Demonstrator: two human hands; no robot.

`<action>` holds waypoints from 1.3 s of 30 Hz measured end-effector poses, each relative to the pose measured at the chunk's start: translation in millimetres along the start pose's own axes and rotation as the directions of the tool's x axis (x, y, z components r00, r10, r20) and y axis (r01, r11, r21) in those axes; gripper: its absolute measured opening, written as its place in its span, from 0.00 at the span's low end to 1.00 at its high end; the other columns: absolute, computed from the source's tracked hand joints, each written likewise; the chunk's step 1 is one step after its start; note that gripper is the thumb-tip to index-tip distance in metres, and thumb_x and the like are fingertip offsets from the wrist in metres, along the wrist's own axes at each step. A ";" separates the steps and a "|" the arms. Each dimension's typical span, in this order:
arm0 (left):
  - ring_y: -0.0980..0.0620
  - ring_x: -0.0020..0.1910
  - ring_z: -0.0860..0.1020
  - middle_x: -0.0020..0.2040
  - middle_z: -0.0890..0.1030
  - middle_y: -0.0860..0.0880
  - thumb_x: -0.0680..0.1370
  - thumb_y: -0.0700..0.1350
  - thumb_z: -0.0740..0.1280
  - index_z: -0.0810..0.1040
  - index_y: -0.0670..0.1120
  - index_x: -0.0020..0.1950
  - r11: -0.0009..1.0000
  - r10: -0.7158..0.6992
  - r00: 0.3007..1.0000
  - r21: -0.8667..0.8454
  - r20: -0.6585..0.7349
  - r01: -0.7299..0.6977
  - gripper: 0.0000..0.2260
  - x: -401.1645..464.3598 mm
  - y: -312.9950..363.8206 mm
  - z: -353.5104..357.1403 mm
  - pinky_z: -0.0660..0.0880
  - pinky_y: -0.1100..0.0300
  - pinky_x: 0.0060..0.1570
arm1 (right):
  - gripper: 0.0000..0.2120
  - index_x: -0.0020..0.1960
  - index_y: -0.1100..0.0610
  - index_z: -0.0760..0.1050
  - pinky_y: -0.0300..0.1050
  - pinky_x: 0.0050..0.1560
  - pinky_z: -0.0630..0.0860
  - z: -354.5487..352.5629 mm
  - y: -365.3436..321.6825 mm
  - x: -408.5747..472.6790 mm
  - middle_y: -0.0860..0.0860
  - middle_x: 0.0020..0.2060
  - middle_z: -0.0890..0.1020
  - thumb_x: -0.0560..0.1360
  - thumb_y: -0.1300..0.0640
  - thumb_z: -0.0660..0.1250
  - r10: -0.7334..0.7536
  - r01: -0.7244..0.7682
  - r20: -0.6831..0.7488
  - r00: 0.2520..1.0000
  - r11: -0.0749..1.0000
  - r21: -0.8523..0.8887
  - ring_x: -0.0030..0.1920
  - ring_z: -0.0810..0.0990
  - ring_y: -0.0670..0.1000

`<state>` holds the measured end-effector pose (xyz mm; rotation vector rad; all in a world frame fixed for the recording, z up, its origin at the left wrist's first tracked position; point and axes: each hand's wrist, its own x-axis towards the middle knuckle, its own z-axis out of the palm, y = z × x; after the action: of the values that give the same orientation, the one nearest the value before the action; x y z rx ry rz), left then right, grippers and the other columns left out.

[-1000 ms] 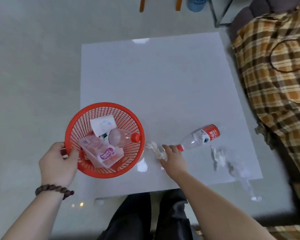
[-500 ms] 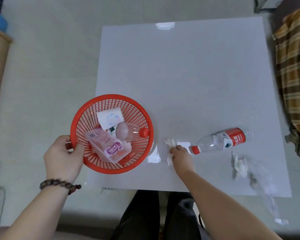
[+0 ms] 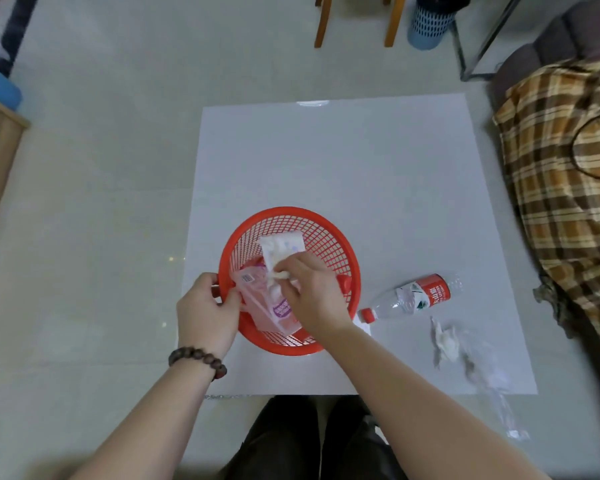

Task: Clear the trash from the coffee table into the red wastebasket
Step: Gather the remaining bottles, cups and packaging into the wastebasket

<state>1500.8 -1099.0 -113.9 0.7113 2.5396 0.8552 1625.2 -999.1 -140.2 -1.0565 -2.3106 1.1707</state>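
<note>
Right hand (image 3: 310, 292): over the red wastebasket (image 3: 329, 233), fingers pinched on a crumpled white tissue (image 3: 278, 274).
Left hand (image 3: 207, 311): clamped on the wastebasket's near-left rim; a dark bead bracelet (image 3: 198, 358) on the wrist.
Wastebasket: on the white coffee table (image 3: 326, 161), near its front edge; holds a pink packet (image 3: 267, 306) with a barcode and purple label, writing unreadable, and a white pack (image 3: 284, 245).
Water bottle (image 3: 411, 299): lying on the table right of the basket, long axis slanted, red cap toward the basket, base away to the right; red label, print illegible.
Other trash: a crumpled tissue (image 3: 445, 341) and clear plastic wrap (image 3: 489, 372) near the table's front-right corner.
</note>
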 end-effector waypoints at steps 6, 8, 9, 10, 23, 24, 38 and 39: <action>0.64 0.35 0.74 0.37 0.77 0.55 0.75 0.44 0.67 0.77 0.48 0.44 0.999 -0.009 0.999 -0.043 0.032 0.010 0.01 -15.2 20.1 11.3 0.66 0.70 0.30 | 0.19 0.66 0.54 0.72 0.46 0.59 0.74 -19.3 5.2 -12.5 0.52 0.61 0.76 0.75 0.57 0.66 -0.004 0.007 0.129 0.992 1.000 -0.017 0.60 0.73 0.52; 0.63 0.34 0.74 0.35 0.76 0.55 0.75 0.43 0.67 0.77 0.47 0.43 0.999 -0.035 0.999 -0.030 0.015 0.036 0.01 -15.6 20.4 11.8 0.65 0.69 0.29 | 0.16 0.64 0.53 0.73 0.41 0.54 0.74 -37.0 19.0 -22.5 0.51 0.59 0.77 0.76 0.55 0.65 0.006 -0.006 -0.019 1.000 1.000 0.022 0.56 0.75 0.49; 0.61 0.33 0.74 0.34 0.76 0.55 0.74 0.42 0.67 0.77 0.47 0.43 0.999 -0.044 0.999 -0.027 0.008 0.044 0.01 -15.6 19.1 11.9 0.65 0.68 0.29 | 0.14 0.62 0.52 0.74 0.39 0.51 0.74 -46.8 30.1 -28.2 0.50 0.57 0.77 0.77 0.55 0.64 0.035 -0.032 -0.094 0.995 0.999 0.038 0.53 0.77 0.48; 0.58 0.33 0.75 0.34 0.76 0.53 0.74 0.42 0.66 0.77 0.46 0.43 0.998 -0.050 0.999 -0.025 0.001 0.050 0.01 -15.7 17.4 12.3 0.66 0.66 0.29 | 0.12 0.60 0.52 0.74 0.40 0.49 0.75 -56.9 44.3 -33.6 0.49 0.55 0.78 0.77 0.54 0.63 0.084 -0.078 -0.152 0.985 0.996 0.048 0.49 0.77 0.46; 0.52 0.35 0.73 0.38 0.77 0.49 0.74 0.39 0.67 0.76 0.46 0.44 0.992 -0.109 0.987 0.057 -0.117 0.116 0.02 -44.8 -2.4 19.1 0.64 0.68 0.31 | 0.32 0.72 0.43 0.58 0.57 0.72 0.54 -70.2 223.3 -63.4 0.50 0.75 0.56 0.72 0.64 0.61 0.521 -0.264 0.198 0.830 0.680 -0.684 0.75 0.50 0.55; 0.51 0.35 0.73 0.39 0.77 0.49 0.74 0.39 0.67 0.75 0.46 0.44 0.991 -0.115 0.986 0.060 -0.121 0.123 0.02 -46.6 -3.8 18.6 0.64 0.68 0.31 | 0.32 0.72 0.43 0.57 0.58 0.72 0.52 -66.6 227.9 -63.4 0.50 0.75 0.56 0.72 0.64 0.60 0.521 -0.252 0.196 0.831 0.666 -0.701 0.75 0.49 0.55; 0.48 0.34 0.73 0.38 0.77 0.47 0.74 0.38 0.66 0.78 0.41 0.46 0.980 -0.134 0.979 0.127 -0.155 0.154 0.03 -56.5 -21.2 11.9 0.64 0.62 0.30 | 0.31 0.70 0.47 0.60 0.55 0.60 0.68 -74.9 210.6 -63.7 0.51 0.69 0.67 0.71 0.49 0.69 0.451 -0.345 0.071 0.890 0.767 -0.540 0.68 0.62 0.58; 0.47 0.34 0.73 0.38 0.77 0.47 0.74 0.38 0.66 0.78 0.40 0.46 0.981 -0.130 0.980 0.124 -0.148 0.149 0.03 -56.2 -19.4 12.3 0.64 0.60 0.30 | 0.32 0.70 0.49 0.61 0.54 0.57 0.70 -81.6 197.2 -63.0 0.51 0.68 0.68 0.71 0.48 0.70 0.441 -0.387 0.031 0.897 0.816 -0.430 0.66 0.65 0.58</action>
<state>1545.3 -1138.6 -125.4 0.5195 2.7557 0.7146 1806.4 -926.2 -246.9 -1.7637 -2.5811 0.9186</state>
